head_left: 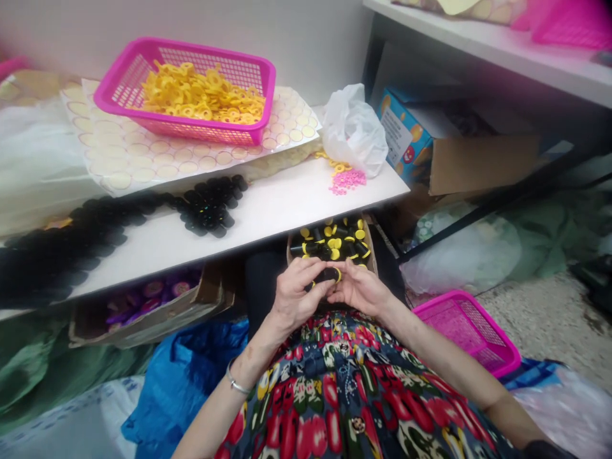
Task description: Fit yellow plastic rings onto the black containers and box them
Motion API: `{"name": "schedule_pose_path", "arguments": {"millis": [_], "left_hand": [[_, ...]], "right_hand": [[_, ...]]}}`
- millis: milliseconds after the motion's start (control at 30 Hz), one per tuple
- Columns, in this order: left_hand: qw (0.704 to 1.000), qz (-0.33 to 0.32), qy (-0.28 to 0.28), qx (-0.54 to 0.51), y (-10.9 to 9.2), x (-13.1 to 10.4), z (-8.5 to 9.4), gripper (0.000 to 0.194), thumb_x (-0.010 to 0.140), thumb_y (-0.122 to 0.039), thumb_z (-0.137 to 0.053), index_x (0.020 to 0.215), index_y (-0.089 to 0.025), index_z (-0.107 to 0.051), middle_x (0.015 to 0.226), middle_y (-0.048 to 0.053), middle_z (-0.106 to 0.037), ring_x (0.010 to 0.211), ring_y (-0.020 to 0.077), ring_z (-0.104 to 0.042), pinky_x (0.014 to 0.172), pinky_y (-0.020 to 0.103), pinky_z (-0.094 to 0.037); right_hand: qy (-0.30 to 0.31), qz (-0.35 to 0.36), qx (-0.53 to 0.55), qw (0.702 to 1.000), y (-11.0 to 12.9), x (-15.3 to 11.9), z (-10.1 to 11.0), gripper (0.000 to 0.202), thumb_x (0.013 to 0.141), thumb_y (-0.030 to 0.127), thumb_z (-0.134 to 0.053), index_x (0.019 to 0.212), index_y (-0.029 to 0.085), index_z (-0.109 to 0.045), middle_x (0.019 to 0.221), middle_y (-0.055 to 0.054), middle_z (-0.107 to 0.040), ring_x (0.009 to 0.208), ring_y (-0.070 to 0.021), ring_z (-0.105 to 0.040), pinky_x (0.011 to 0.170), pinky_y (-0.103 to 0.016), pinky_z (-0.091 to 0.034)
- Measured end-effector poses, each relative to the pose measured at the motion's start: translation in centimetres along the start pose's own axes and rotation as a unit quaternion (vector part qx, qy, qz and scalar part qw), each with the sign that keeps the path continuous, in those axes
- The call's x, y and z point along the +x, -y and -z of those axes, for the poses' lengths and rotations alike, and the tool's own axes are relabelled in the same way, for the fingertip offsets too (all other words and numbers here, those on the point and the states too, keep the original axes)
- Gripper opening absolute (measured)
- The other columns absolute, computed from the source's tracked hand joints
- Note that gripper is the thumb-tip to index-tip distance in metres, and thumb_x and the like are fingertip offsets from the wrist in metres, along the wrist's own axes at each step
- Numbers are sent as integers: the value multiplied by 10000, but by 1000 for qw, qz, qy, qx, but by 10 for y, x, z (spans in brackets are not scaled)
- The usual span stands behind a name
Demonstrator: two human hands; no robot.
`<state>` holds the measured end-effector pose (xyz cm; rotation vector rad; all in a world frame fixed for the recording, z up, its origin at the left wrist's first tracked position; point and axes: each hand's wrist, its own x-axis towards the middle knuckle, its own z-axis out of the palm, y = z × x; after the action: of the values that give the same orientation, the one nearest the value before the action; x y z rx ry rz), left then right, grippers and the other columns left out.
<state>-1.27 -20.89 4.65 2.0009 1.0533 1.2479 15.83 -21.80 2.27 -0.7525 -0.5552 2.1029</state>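
Both of my hands meet over my lap, around one small black cylinder (327, 275) with a yellow rim on its right end. My left hand (302, 287) has its fingers and thumb closed around the black body. At the yellow end, my right hand (359, 288) pinches the same cylinder with its fingertips. Parts of the cylinder are hidden by my fingers. Just beyond my hands stands a cardboard box (289, 245) holding several black cylinders with yellow caps (335, 242).
On the white table (282, 199) lie black cylinders (210, 204), pink beads (349, 181) and a white plastic bag (356, 131). A pink basket (186, 121) holds yellow rings (201, 92). Another pink basket (471, 335) sits low at right. A box of purple items (148, 296) is under the table.
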Motion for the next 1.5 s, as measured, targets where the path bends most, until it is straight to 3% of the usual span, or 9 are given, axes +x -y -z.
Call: {"name": "schedule_pose_path", "arguments": {"millis": [267, 467, 667, 833, 967, 1067, 1267, 1433, 1500], "left_hand": [[993, 1, 85, 82, -10, 15, 3, 210, 713, -207, -662, 916, -176, -704, 870, 71, -678, 782, 168, -615, 704, 272, -510], [978, 193, 71, -22, -9, 13, -2, 264, 693, -250, -687, 939, -157, -703, 897, 57, -688, 768, 154, -632, 703, 244, -507], [860, 418, -34, -289, -7, 14, -11, 294, 580, -255, -780, 837, -129, -713, 782, 40, -701, 626, 114, -618, 609, 223, -517], [764, 474, 105, -426, -7, 18, -9, 292, 638, -243, -750, 870, -73, -702, 681, 60, -667, 524, 79, -581, 499, 176, -474], [766, 444, 90, -456, -3, 10, -13, 306, 600, -177, -769, 889, -101, -702, 705, 45, -675, 537, 79, -583, 509, 176, -467], [793, 421, 22, -440, -2, 3, -22, 349, 547, -162, -794, 884, -140, -707, 752, 45, -701, 567, 108, -613, 551, 215, -501], [843, 347, -65, -406, -2, -6, -43, 337, 531, -129, -793, 857, -168, -713, 830, 28, -705, 708, 114, -630, 655, 195, -507], [829, 337, -51, -443, 2, -5, -47, 291, 594, -177, -770, 876, -192, -698, 851, 22, -680, 748, 112, -616, 712, 222, -494], [862, 296, -26, -410, 4, -3, -40, 305, 587, -182, -779, 880, -196, -695, 882, 34, -669, 801, 140, -612, 745, 263, -491]], "right_hand": [[35, -22, 88, 995, -5, 5, -1, 243, 859, 310, -533, 965, 106, -613, 764, -45, -666, 731, -133, -644, 752, -317, -525], [-8, 70, -102, 992, 1, -3, 2, 391, 748, 242, -635, 1122, 133, -599, 876, -43, -658, 788, -138, -629, 827, -349, -493], [-78, 250, -466, 845, 23, -22, -7, 407, 782, 168, -565, 1189, 156, -545, 925, -48, -634, 818, -144, -586, 786, -300, -472], [-12, 332, -589, 736, 35, -32, -17, 189, 833, 202, -535, 996, 151, -616, 867, -59, -593, 806, -141, -551, 755, -268, -463], [-19, 334, -630, 701, 27, -36, -23, 242, 870, 217, -469, 1055, 122, -593, 887, -99, -593, 826, -170, -563, 749, -305, -486], [-79, 347, -595, 720, 14, -37, -22, 297, 882, 222, -428, 1117, 121, -580, 935, -126, -612, 848, -187, -584, 747, -323, -499], [-173, 148, -386, 894, 6, -34, -12, 445, 886, 437, -421, 1180, 146, -584, 598, -9, -582, 473, -100, -534, 462, -225, -452], [-167, 143, -309, 925, 13, -29, -4, 409, 827, 443, -533, 1083, 146, -649, 524, 24, -529, 435, -62, -456, 425, -192, -375], [-141, 123, -241, 952, 14, -28, -4, 387, 793, 412, -590, 1055, 134, -652, 549, 15, -556, 452, -66, -481, 436, -196, -394]]}}
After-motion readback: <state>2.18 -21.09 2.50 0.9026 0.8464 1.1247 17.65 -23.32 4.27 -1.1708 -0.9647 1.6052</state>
